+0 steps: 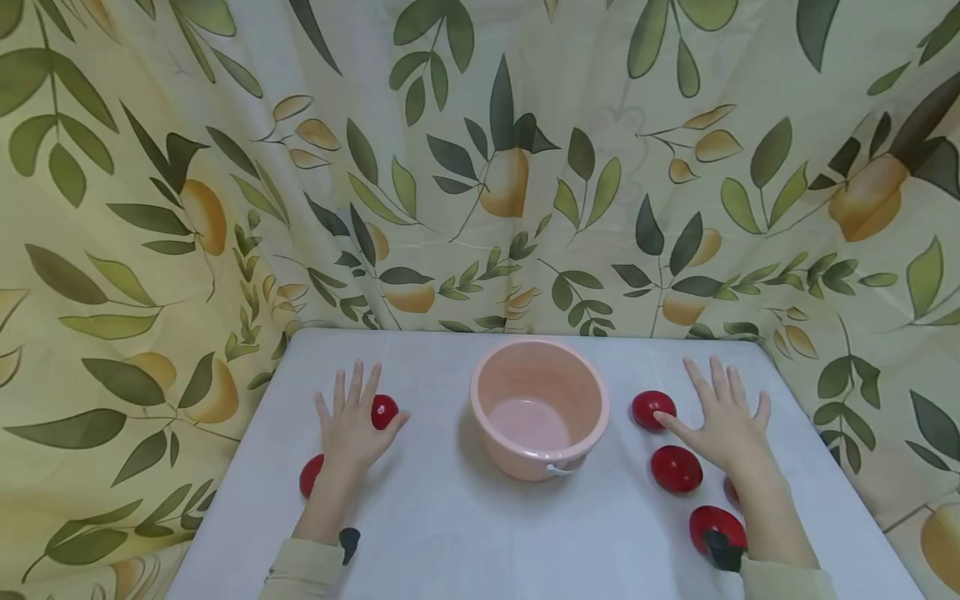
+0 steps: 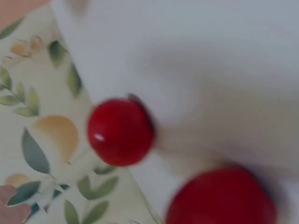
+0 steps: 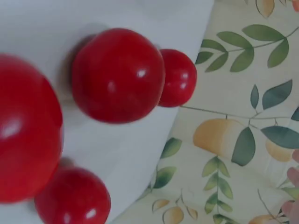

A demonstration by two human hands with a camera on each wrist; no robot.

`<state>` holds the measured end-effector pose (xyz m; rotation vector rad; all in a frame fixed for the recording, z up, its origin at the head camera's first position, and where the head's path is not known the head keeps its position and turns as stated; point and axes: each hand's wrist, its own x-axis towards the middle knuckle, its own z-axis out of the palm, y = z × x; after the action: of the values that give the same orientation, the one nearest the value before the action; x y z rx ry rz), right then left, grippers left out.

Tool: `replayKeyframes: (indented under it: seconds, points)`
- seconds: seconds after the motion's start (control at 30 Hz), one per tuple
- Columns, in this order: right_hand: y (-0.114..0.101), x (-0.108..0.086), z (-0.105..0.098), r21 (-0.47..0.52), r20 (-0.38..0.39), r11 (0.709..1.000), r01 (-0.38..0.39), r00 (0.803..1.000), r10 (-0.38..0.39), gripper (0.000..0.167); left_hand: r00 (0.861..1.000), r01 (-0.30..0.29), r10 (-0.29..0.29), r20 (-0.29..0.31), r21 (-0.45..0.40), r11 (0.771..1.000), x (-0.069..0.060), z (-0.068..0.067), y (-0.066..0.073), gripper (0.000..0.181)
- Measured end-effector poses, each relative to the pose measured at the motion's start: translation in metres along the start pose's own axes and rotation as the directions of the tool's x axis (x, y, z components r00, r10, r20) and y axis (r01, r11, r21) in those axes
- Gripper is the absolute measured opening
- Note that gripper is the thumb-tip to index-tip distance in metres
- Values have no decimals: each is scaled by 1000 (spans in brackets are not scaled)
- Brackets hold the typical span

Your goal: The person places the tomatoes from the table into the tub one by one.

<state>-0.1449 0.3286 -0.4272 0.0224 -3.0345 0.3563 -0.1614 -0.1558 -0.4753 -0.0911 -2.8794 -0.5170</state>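
My left hand [image 1: 352, 433] is spread over the left of the table, fingers straight, holding nothing. Beside its thumb a glossy red tomato-like fruit [image 1: 384, 411] is partly covered by the hand. Another red fruit [image 1: 311, 477] shows by the left forearm; the left wrist view has two red fruits, one whole [image 2: 120, 132] and one cut by the lower edge [image 2: 222, 198]. Over the right side, my right hand [image 1: 723, 427] is spread too, its thumb overlapping a red fruit [image 1: 651, 410]. Several more lie near it, including one below the thumb [image 1: 677, 468] and one by the wrist [image 1: 714, 529].
A pink bucket [image 1: 538, 467] with a white handle stands upright between the hands; its visible inside is bare. The white table [image 1: 450, 542] ends at a curtain [image 1: 480, 167] printed with leaves and fruit, behind and at both sides.
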Motion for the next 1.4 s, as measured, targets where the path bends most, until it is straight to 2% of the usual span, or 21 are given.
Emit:
replayKeyframes:
  seconds: [0.07, 0.1, 0.13, 0.17, 0.2, 0.27, 0.33, 0.37, 0.4, 0.43, 0.47, 0.53, 0.63, 0.67, 0.77, 1.0, 1.17, 1.4]
  points:
    - [1, -3, -4, -1, -37, 999, 37, 999, -37, 99, 1000, 4, -7, -16, -158, 987, 2, -1, 5, 83]
    - [2, -6, -7, -3, -55, 998, 58, 997, -58, 99, 1000, 3, -9, -19, -263, 965, 3, -2, 9, 83]
    - [3, -9, -8, -5, -68, 997, 80, 994, -80, 99, 1000, 6, -11, -11, -371, 929, 4, -2, 13, 81]
    - [5, -13, -10, -3, -76, 995, 104, 992, -104, 100, 1000, 17, -9, 19, -491, 871, 5, -3, 18, 79]
    - [8, -17, -11, -4, -80, 992, 127, 989, -127, 100, 999, 35, -3, 54, -599, 800, 5, -3, 22, 78]
    - [13, -27, -11, -12, -82, 986, 167, 983, -167, 102, 989, 105, 15, 148, -763, 637, 6, -1, 32, 76]
    - [20, -36, -9, -23, -77, 979, 202, 976, -203, 101, 966, 211, 31, 258, -851, 481, 6, 1, 42, 74]
    - [24, -41, -7, -32, -72, 976, 214, 974, -216, 101, 950, 265, 42, 310, -870, 416, 6, 2, 46, 73]
    - [28, -46, -4, -37, -67, 974, 222, 972, -224, 102, 938, 301, 52, 343, -878, 373, 6, 4, 49, 72]
    - [31, -50, -2, -41, -63, 973, 226, 972, -228, 101, 922, 343, 56, 383, -876, 340, 6, 5, 53, 71]
    - [35, -55, 2, -44, -57, 973, 228, 971, -230, 101, 908, 376, 63, 415, -871, 316, 6, 5, 56, 70]
    - [43, -64, 8, -42, -32, 976, 215, 976, -216, 101, 881, 428, 83, 466, -858, 284, 7, 3, 61, 68]
    - [53, -79, 18, -36, 33, 986, 164, 986, -163, 99, 849, 470, 119, 515, -838, 276, 7, -5, 69, 67]
    - [56, -84, 21, -39, 56, 988, 147, 988, -144, 98, 841, 479, 131, 524, -835, 270, 6, -8, 72, 66]
    - [65, -99, 32, -46, 106, 994, 102, 990, -97, 97, 834, 484, 153, 530, -836, 259, 7, -12, 78, 65]
    - [74, -122, 50, -66, 196, 998, 20, 981, -7, 97, 838, 496, 147, 526, -845, 200, 13, 7, 80, 63]
    - [78, -125, 59, -89, 237, 996, -4, 971, 25, 99, 848, 485, 142, 511, -855, 182, 15, 13, 83, 64]
    - [84, -126, 68, -87, 242, 996, -6, 970, 27, 100, 847, 492, 134, 515, -853, 175, 17, 17, 87, 63]
